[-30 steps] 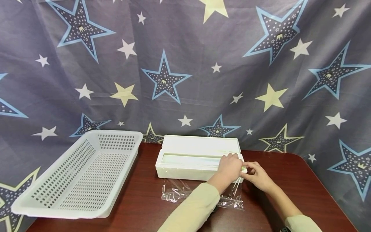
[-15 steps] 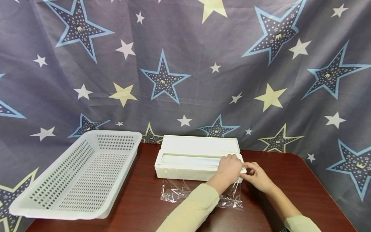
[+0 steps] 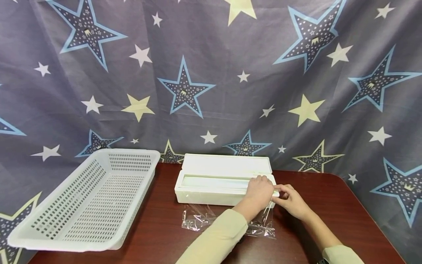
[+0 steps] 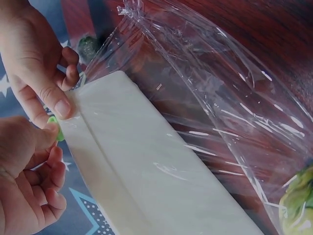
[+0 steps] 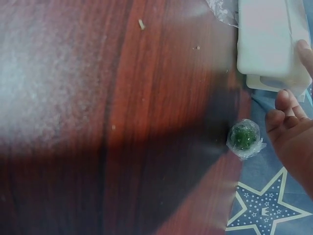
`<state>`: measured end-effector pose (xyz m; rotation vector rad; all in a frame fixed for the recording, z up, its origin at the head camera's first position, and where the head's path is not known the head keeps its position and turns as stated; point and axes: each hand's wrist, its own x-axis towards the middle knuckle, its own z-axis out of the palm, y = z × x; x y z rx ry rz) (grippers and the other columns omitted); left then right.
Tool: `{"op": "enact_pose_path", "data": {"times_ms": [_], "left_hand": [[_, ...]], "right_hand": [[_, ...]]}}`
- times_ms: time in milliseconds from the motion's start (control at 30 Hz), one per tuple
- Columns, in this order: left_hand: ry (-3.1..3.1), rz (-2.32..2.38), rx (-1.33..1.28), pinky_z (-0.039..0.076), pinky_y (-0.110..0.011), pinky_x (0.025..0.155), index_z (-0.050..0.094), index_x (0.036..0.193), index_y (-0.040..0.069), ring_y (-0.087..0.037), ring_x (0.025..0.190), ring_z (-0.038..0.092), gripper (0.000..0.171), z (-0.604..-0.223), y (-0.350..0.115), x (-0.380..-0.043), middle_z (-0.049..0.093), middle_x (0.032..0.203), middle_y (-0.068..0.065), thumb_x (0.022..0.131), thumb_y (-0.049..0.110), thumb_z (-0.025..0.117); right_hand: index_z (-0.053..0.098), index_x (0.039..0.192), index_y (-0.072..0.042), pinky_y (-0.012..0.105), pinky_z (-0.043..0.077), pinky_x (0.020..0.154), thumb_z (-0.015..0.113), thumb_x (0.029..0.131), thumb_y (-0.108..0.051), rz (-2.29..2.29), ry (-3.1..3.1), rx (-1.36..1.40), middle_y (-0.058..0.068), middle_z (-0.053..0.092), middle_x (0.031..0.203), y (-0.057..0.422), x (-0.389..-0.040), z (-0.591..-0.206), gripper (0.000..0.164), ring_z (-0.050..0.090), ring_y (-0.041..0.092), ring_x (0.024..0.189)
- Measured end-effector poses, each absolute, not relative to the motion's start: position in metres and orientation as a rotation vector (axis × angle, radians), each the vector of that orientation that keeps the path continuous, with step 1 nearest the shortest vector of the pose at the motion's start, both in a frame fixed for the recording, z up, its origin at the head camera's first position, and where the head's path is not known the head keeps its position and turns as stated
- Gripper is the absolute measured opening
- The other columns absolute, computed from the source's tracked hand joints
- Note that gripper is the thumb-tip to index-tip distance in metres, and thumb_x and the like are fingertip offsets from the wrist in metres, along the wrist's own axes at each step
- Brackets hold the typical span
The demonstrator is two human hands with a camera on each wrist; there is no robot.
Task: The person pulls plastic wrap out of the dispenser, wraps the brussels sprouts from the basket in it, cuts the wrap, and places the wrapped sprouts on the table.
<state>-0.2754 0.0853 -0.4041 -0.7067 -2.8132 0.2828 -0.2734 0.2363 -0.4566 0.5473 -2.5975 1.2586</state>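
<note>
A white cling film dispenser [image 3: 207, 198] lies across the table, its lid [image 3: 227, 165] raised at the back. Clear cling film [image 3: 197, 220] spreads from its front edge onto the tabletop. My left hand [image 3: 259, 191] reaches over the right end; in the left wrist view its thumb and finger pinch a small green slide cutter [image 4: 59, 129] at the dispenser's edge. Close beside it, my right hand [image 3: 291, 202] grips the right end corner, thumb [image 4: 61, 105] on top. Seen through the film in the left wrist view is a yellow-green leafy vegetable [image 4: 298, 203].
A white perforated basket [image 3: 120, 234] stands to the left on the dark red table [image 3: 158, 234]. A film-wrapped green vegetable [image 5: 244, 138] sits near my right hand. Behind the table hangs a star-patterned cloth [image 3: 230, 110]. Small scraps [image 5: 142, 23] lie on the tabletop.
The head view has shifted slightly, so the whole scene sits a little further left. Both hands keep their places at the dispenser's right end; the green cutter shows less between them.
</note>
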Motion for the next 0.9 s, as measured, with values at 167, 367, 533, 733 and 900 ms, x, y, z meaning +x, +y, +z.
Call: {"op": "enact_pose_path", "data": {"times_ms": [167,367,533,733,900], "left_hand": [[-2.812,0.281,-0.706,0.047,-0.026,0.077,0.066,0.106,0.021,-0.009,0.09,0.054,0.025,-0.405,0.085,-0.276,0.06,0.098,0.006,0.086,0.035,0.061],[-2.828,0.308,-0.686,0.047,-0.026,0.078,0.063,0.111,0.02,-0.009,0.093,0.054,0.032,-0.405,0.083,-0.276,0.059,0.1,0.005,0.087,0.041,0.06],[-2.848,0.306,-0.68,0.045,-0.026,0.077,0.064,0.111,0.02,-0.01,0.093,0.053,0.028,-0.402,0.073,-0.274,0.059,0.1,0.004,0.087,0.035,0.061],[-2.853,0.31,-0.665,0.044,-0.028,0.074,0.069,0.101,0.022,-0.011,0.09,0.054,0.017,-0.397,0.053,-0.276,0.061,0.098,0.003,0.086,0.022,0.062],[-2.851,0.291,-0.684,0.044,-0.028,0.073,0.069,0.099,0.02,-0.012,0.09,0.055,0.016,-0.398,0.042,-0.275,0.061,0.096,0.003,0.086,0.021,0.06]], "right_hand": [[0.064,0.11,-0.006,0.02,0.039,0.058,0.074,0.078,-0.01,1.267,-2.599,0.543,0.012,0.057,0.098,0.236,-0.274,-0.458,0.033,0.044,0.005,0.068],[0.064,0.108,-0.005,0.02,0.039,0.056,0.073,0.079,-0.012,1.258,-2.621,0.522,0.014,0.055,0.096,0.235,-0.273,-0.457,0.032,0.044,0.005,0.064],[0.064,0.107,-0.007,0.021,0.041,0.054,0.074,0.08,-0.017,1.293,-2.633,0.533,0.014,0.052,0.095,0.234,-0.273,-0.455,0.03,0.045,0.006,0.06],[0.064,0.104,-0.011,0.022,0.04,0.054,0.073,0.08,-0.018,1.261,-2.659,0.504,0.011,0.051,0.091,0.237,-0.273,-0.451,0.027,0.045,0.006,0.061],[0.063,0.105,-0.01,0.022,0.041,0.054,0.072,0.081,-0.019,1.267,-2.698,0.509,0.013,0.049,0.092,0.234,-0.272,-0.45,0.027,0.047,0.007,0.062]]}}
